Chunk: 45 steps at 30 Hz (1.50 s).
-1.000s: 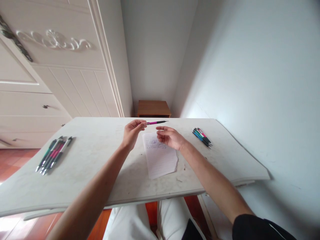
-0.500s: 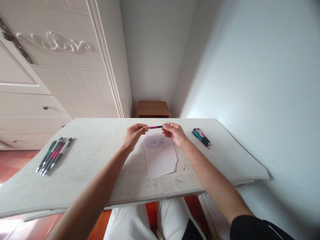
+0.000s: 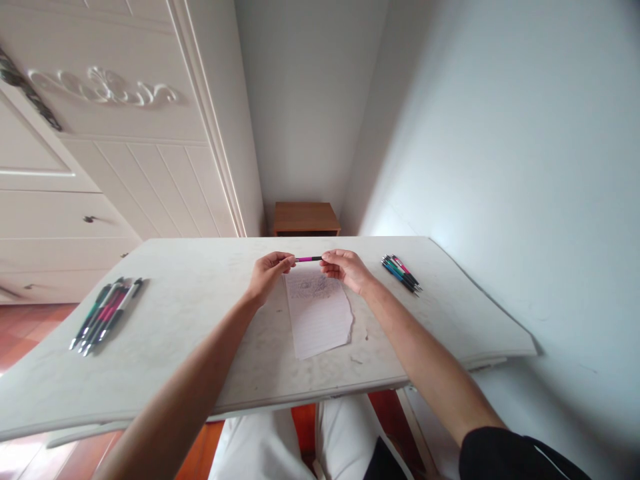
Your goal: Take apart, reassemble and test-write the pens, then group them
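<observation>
I held the pink-and-black pen (image 3: 309,259) level above the top edge of the scribbled paper (image 3: 319,319), its long axis running left to right across me. My left hand (image 3: 267,273) pinched one end, my right hand (image 3: 345,269) pinched the other, fingers closed on it. I could not tell which end was the tip. Pen bundles (image 3: 104,315) (image 3: 401,273) lay on the white table (image 3: 200,333), well apart.

Just the one camera here, strapped to my head, looking forward and down across the table (image 3: 165,333). It's close: my left hand (image 3: 265,275) and right hand (image 3: 346,270) land mid-picture. It's also wide enough to catch the wall (image 3: 500,133) and wardrobe (image 3: 125,167).
</observation>
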### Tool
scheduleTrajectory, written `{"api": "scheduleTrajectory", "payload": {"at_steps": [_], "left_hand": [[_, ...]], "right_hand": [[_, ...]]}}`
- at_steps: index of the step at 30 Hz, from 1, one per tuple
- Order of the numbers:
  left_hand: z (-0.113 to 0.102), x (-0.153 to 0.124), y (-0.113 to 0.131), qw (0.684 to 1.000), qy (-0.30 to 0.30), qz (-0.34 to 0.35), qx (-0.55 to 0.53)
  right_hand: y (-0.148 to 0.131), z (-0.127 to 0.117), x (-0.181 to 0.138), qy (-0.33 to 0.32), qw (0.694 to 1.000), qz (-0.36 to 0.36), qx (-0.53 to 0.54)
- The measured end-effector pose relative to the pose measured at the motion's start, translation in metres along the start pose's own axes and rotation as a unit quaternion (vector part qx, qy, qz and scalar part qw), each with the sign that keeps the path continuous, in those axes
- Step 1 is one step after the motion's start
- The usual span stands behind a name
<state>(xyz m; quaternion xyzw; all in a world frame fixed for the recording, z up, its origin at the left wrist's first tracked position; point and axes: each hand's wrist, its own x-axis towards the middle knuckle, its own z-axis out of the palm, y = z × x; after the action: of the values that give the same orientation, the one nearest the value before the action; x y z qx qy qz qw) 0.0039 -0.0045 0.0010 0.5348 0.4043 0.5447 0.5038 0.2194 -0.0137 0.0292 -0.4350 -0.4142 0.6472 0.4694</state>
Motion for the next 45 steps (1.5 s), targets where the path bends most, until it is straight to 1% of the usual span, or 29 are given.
{"api": "scheduleTrajectory", "payload": {"at_steps": [2, 4, 5, 6, 7, 8, 9, 10, 11, 12, 14, 16, 19, 22, 24, 27, 30, 32, 34, 37, 38, 43, 45], "left_hand": [[-0.001, 0.001, -0.002, 1.000, 0.011, -0.007, 0.006], [-0.003, 0.002, -0.002, 0.999, 0.027, -0.010, 0.013], [-0.004, 0.002, -0.002, 0.999, 0.036, -0.011, 0.016], [-0.004, 0.002, -0.001, 0.999, 0.043, -0.012, 0.018], [-0.005, 0.002, -0.001, 0.999, 0.048, -0.013, 0.020], [-0.005, 0.002, 0.000, 0.998, 0.051, -0.015, 0.023], [-0.005, 0.002, 0.001, 0.998, 0.051, -0.018, 0.028], [-0.005, 0.002, 0.001, 0.998, 0.050, -0.020, 0.034], [-0.005, 0.002, 0.002, 0.998, 0.047, -0.022, 0.042], [-0.005, 0.002, 0.002, 0.997, 0.045, -0.024, 0.050], [-0.004, 0.001, 0.004, 0.997, 0.042, -0.028, 0.063], [-0.003, 0.000, 0.005, 0.996, 0.041, -0.029, 0.068], [-0.002, -0.001, 0.007, 0.996, 0.041, -0.028, 0.069], [-0.002, 0.000, 0.006, 0.996, 0.041, -0.029, 0.067], [-0.002, 0.001, 0.006, 0.997, 0.040, -0.028, 0.066], [-0.002, 0.001, 0.005, 0.996, 0.040, -0.025, 0.069], [-0.002, 0.002, 0.003, 0.996, 0.040, -0.021, 0.080], [-0.003, 0.002, 0.002, 0.995, 0.039, -0.016, 0.089], [-0.003, 0.003, 0.001, 0.995, 0.037, -0.012, 0.095], [-0.003, 0.003, -0.001, 0.995, 0.033, -0.010, 0.094], [-0.003, 0.003, -0.002, 0.995, 0.031, -0.009, 0.094], [-0.002, 0.002, -0.003, 0.991, 0.021, 0.011, 0.129], [-0.001, 0.002, -0.003, 0.989, 0.021, 0.016, 0.144]], "right_hand": [[0.000, -0.003, 0.003, -0.002, 1.000, 0.000, 0.000], [-0.001, -0.010, 0.006, 0.019, 0.999, -0.024, -0.010], [-0.003, -0.015, 0.008, 0.042, 0.998, -0.051, -0.025], [-0.004, -0.022, 0.010, 0.087, 0.991, -0.087, -0.052], [-0.006, -0.029, 0.013, 0.139, 0.978, -0.128, -0.093], [-0.007, -0.037, 0.015, 0.188, 0.956, -0.170, -0.145], [-0.008, -0.045, 0.017, 0.233, 0.928, -0.204, -0.206], [-0.008, -0.053, 0.019, 0.264, 0.898, -0.227, -0.270], [-0.007, -0.060, 0.021, 0.278, 0.869, -0.239, -0.332], [-0.006, -0.066, 0.023, 0.283, 0.846, -0.239, -0.385], [0.000, -0.074, 0.026, 0.252, 0.823, -0.228, -0.456], [0.008, -0.076, 0.029, 0.213, 0.812, -0.229, -0.492], [0.017, -0.075, 0.031, 0.156, 0.806, -0.233, -0.521], [0.019, -0.072, 0.030, 0.125, 0.799, -0.246, -0.535], [0.018, -0.070, 0.029, 0.128, 0.797, -0.253, -0.534], [0.021, -0.065, 0.028, 0.150, 0.802, -0.256, -0.518], [0.029, -0.059, 0.028, 0.192, 0.817, -0.259, -0.479], [0.034, -0.055, 0.028, 0.208, 0.830, -0.260, -0.448], [0.036, -0.052, 0.026, 0.196, 0.834, -0.265, -0.443], [0.035, -0.049, 0.022, 0.151, 0.830, -0.284, -0.456], [0.034, -0.049, 0.021, 0.142, 0.835, -0.286, -0.449], [0.034, -0.050, 0.024, 0.144, 0.894, -0.246, -0.347], [0.035, -0.051, 0.026, 0.137, 0.909, -0.240, -0.311]]}}
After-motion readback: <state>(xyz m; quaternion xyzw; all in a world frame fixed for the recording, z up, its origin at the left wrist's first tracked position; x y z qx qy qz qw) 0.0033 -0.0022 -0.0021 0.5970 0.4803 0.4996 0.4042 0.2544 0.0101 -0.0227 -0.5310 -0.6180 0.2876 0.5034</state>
